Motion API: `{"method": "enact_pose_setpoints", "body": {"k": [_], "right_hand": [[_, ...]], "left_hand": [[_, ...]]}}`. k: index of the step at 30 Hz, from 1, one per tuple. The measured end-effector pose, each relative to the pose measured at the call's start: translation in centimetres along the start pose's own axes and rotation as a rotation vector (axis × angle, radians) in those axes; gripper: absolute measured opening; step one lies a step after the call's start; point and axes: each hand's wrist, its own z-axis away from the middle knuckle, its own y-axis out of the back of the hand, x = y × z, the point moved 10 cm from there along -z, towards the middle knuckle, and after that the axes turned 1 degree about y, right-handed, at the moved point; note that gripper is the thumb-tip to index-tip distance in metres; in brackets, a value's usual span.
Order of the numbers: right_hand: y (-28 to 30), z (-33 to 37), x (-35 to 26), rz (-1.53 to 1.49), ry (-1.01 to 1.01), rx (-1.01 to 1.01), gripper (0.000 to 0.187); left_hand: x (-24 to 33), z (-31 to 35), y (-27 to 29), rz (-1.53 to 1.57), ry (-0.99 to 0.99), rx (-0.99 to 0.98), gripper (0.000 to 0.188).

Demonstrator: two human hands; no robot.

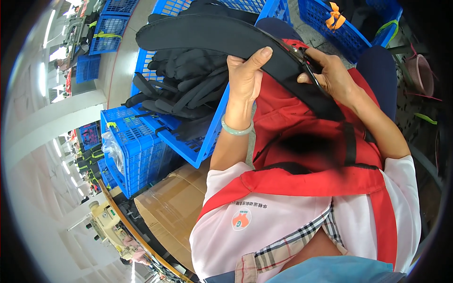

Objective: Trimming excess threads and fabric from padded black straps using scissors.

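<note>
Shirt [292, 214] w/ txt [250, 205], logo [241, 219]; L fingers [260, 56] pinch blk strip [198, 34], R fingers [317, 56] hold scissors [300, 52].

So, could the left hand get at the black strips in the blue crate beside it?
Probably not without letting go: the left hand grips a long curved black piece, though the open-topped blue crate leaves the black strips exposed.

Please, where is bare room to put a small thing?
The cardboard box looks bare on top, between the blue crate beside it and the white left sleeve. A strip of floor shows between the filled crate and the crates farther left. Crowded: the filled crate, heaped with black pieces, and around the left hand and right hand.
</note>
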Motion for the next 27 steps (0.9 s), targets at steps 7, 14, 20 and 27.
{"method": "enact_pose_setpoints", "body": {"k": [7, 14, 20, 27], "right_hand": [[0.6, -0.2, -1.5, 0.121, 0.054, 0.058, 0.064], [1.1, -0.5, -2.0, 0.199, -0.041, -0.039, 0.066], [0.8, -0.5, -3.1, 0.128, 0.06, -0.079, 0.068], [0.2, -0.1, -1.6, -0.033, -0.046, -0.131, 0.055]], "left_hand": [[1.8, -1.0, -0.5, 0.056, -0.048, 0.025, 0.017], [1.5, -0.6, -0.6, 0.055, -0.016, 0.012, 0.017], [1.3, -0.2, -1.4, 0.035, -0.009, -0.005, 0.015], [0.8, 0.0, -0.9, 0.06, 0.016, 0.012, 0.016]]}}
